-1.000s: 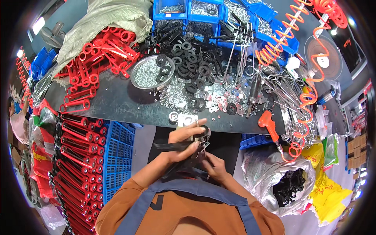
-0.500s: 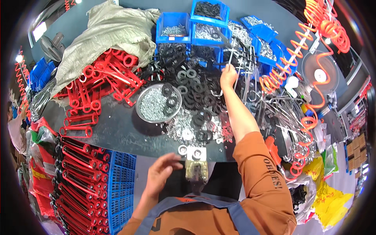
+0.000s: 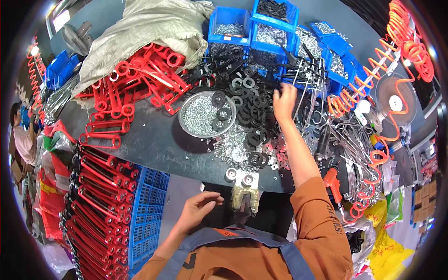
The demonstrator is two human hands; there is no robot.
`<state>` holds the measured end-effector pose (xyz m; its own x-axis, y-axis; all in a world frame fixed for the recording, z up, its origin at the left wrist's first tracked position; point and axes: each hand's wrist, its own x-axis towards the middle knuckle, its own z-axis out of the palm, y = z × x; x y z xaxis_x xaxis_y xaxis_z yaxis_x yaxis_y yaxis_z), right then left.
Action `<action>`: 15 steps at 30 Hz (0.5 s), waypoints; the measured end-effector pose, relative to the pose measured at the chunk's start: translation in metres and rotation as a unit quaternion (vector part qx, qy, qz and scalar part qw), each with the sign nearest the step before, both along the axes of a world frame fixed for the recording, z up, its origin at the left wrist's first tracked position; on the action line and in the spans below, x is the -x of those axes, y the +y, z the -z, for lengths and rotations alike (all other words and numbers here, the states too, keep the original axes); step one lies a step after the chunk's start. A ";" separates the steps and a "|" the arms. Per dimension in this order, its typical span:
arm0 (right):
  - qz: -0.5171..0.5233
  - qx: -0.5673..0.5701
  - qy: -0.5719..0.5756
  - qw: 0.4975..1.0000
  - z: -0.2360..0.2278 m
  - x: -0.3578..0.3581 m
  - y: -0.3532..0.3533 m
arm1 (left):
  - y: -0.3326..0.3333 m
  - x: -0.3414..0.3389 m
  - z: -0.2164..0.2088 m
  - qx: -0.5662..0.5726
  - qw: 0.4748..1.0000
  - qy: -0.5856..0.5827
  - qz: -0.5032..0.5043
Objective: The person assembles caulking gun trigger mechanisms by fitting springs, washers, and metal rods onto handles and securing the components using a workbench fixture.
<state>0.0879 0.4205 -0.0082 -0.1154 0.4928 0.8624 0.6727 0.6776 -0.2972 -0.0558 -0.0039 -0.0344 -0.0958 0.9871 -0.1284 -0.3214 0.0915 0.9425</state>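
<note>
My right hand (image 3: 284, 103) reaches over the far middle of the bench, fingers apart and nothing visible in them. It is beside a heap of black rings (image 3: 255, 105) and a bundle of thin metal rods (image 3: 303, 93) with black ends. My left hand (image 3: 198, 210) hovers in front of the bench edge, fingers loosely bent, thumb apart, holding nothing visible. Right of it, a small fixture block (image 3: 245, 196) at the edge bears a round metal piece (image 3: 248, 179); a pale ring (image 3: 231, 174) lies beside it.
A bowl of small metal parts (image 3: 204, 116) stands mid-bench. Red ring-ended arms (image 3: 126, 88) spill from a woven sack (image 3: 135, 32). Blue bins (image 3: 228, 30) line the back. At right are a red-handled tool (image 3: 332, 183) and coiled orange hoses (image 3: 347, 105). A blue crate (image 3: 149, 205) stands lower left.
My right hand has let go of the bent metal rod and its fingers have spread. My left hand has moved slightly lower, its fingers turned rightward. The whole view has shifted.
</note>
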 end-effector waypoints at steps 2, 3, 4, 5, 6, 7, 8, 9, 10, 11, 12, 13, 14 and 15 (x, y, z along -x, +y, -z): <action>-0.121 0.105 -0.014 0.987 -0.001 0.019 -0.006 | 0.003 -0.003 -0.006 0.000 1.000 0.010 0.003; -0.154 0.171 -0.018 0.973 -0.001 0.032 -0.004 | 0.003 -0.005 -0.006 -0.001 1.000 0.011 0.002; -0.158 0.159 -0.018 0.974 -0.001 0.046 0.002 | 0.002 -0.008 -0.006 0.000 1.000 0.021 0.011; -0.164 0.145 -0.017 0.976 -0.001 0.060 0.011 | 0.003 -0.009 -0.004 -0.002 0.999 0.032 0.020; -0.151 0.157 -0.025 0.976 -0.007 0.075 0.016 | 0.000 -0.008 -0.004 -0.009 0.999 0.048 0.024; -0.156 0.154 -0.021 0.976 -0.012 0.089 0.020 | -0.002 -0.009 -0.004 -0.016 0.998 0.054 0.021; -0.128 0.058 -0.088 0.986 -0.017 0.102 0.027 | -0.005 -0.007 -0.002 -0.006 0.999 0.052 0.014; -0.096 -0.038 -0.153 0.983 -0.020 0.114 0.034 | -0.008 -0.007 0.001 0.005 0.999 0.051 0.008; -0.119 -0.087 -0.249 0.957 -0.024 0.125 0.042 | -0.011 -0.006 0.004 0.013 0.998 0.064 -0.003; -0.147 -0.096 -0.346 0.922 -0.025 0.138 0.049 | -0.011 -0.005 0.006 0.010 0.997 0.070 -0.004; -0.140 -0.096 -0.377 0.911 -0.018 0.146 0.054 | -0.011 -0.005 0.007 0.020 0.998 0.054 -0.018; -0.130 -0.095 -0.408 0.899 -0.011 0.152 0.058 | -0.009 -0.004 0.007 0.030 0.998 0.037 -0.030; -0.076 -0.017 -0.459 0.885 -0.005 0.159 0.063 | -0.008 -0.004 0.006 0.035 0.998 0.050 -0.028; -0.073 -0.019 -0.454 0.888 -0.006 0.166 0.066 | -0.007 -0.003 0.002 0.031 0.998 0.055 -0.026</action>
